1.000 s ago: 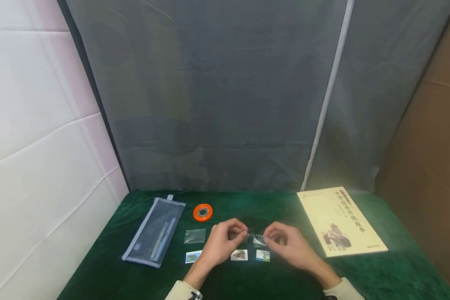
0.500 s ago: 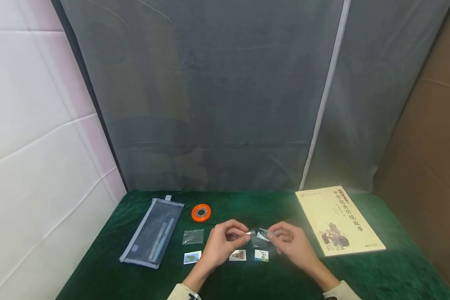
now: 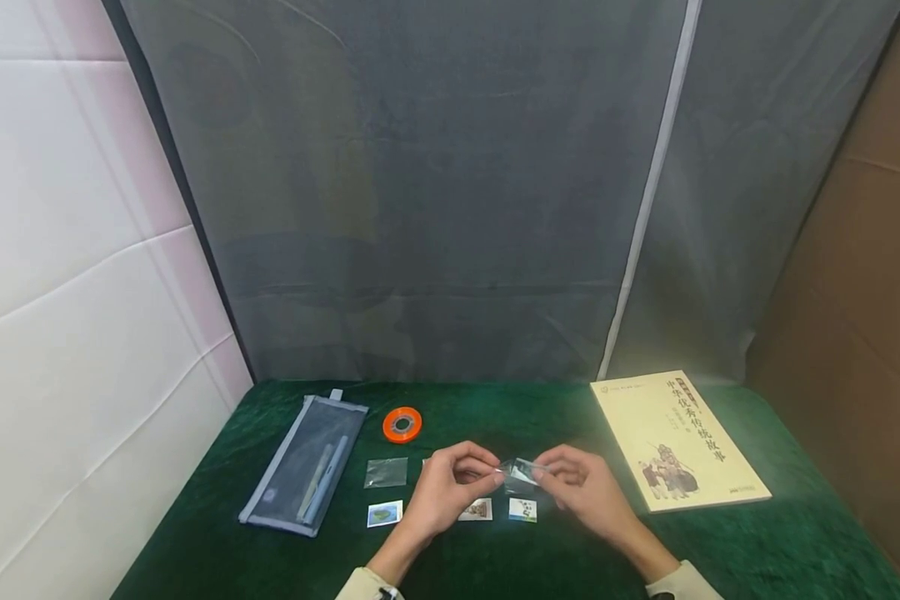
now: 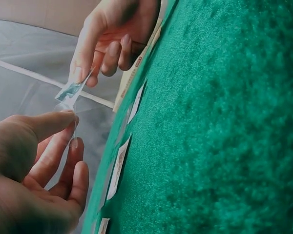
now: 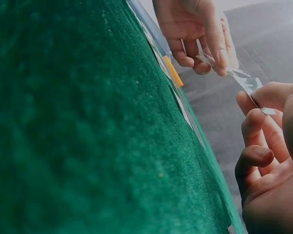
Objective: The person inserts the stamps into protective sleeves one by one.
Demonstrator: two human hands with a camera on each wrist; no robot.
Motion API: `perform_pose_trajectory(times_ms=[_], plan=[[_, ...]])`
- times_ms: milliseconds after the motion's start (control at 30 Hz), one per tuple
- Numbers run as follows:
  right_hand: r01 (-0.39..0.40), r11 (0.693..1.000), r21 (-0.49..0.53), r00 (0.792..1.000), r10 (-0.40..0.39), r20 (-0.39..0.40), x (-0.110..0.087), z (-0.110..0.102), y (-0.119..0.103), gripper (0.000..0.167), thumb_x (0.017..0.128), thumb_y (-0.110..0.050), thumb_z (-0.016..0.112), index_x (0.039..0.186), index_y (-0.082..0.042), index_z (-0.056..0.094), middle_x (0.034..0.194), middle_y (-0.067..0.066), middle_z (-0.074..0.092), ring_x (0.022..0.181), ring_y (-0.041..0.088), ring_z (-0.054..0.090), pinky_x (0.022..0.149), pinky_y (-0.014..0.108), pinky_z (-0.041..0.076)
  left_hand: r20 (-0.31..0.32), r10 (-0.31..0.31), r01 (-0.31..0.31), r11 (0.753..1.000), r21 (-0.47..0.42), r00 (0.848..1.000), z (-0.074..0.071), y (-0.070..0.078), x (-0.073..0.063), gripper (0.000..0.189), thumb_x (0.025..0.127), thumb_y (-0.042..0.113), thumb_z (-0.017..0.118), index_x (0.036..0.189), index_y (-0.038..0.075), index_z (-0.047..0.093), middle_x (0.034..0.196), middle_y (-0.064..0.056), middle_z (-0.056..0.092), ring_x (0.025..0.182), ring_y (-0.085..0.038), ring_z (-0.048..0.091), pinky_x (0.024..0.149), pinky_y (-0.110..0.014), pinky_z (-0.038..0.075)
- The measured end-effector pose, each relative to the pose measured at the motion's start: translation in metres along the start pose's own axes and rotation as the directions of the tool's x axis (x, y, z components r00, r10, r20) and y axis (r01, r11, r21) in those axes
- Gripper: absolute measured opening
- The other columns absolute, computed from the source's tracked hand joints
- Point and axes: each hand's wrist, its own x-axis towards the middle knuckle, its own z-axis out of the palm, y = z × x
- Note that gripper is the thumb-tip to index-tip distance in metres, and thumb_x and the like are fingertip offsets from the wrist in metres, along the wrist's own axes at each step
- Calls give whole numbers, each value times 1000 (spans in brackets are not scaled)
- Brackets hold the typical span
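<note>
- Here, the left hand [image 3: 452, 483] pinches a clear plastic sleeve [image 5: 240, 72] between thumb and fingers, above the green cloth [image 3: 195, 550].
- The right hand [image 3: 587, 490] pinches a small paper card [image 5: 252, 84] by its edge, against the sleeve (whether inside, cannot tell).
- Both look feather-light; sleeve probably limp and slippery, card thin, easily creased.
- Best hold: outer edges, light fingertip pressure.
</note>
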Motion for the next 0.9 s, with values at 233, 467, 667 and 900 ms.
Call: perform_pose_trajectory(times_ms=[233,467,667,900], plan=[[13,1000,4,998,-13,-57,0,-4,-1,12,102,-17,77,112,-11,75,94,23,79,54,3,55,51,27,50,2,1,-1,1000,-12,1000,0,-2,0,22,97,23,84,114,10,78,97,5,85,88,-12,78,80,-25,62],[-12,1000,11,1000,12,5,0,-3,-1,11,101,-17,77,110,-11,75,93,21,79,55,4,57,51,28,51,14,-4,5,999,-49,1000,1,1,0,21,96,21,85,112,9,78,98,-2,85,87,-14,77,80,-24,61],[-58,998,-7,998,59,31,0,-2,-1,11,101,-21,78,110,-15,75,93,20,79,54,5,57,51,27,50,13,-10,11,999,-47,1000,3,1,-1,19,96,23,85,110,12,78,98,-2,85,84,-11,77,78,-24,61],[-98,995,-31,994,99,46,-1,-3,-1,13,100,-24,80,109,-16,76,87,15,79,51,6,54,46,25,45,11,-5,6,997,-74,1000,4,1,-2,21,95,25,85,110,11,78,99,-3,85,86,-12,77,78,-24,60]])
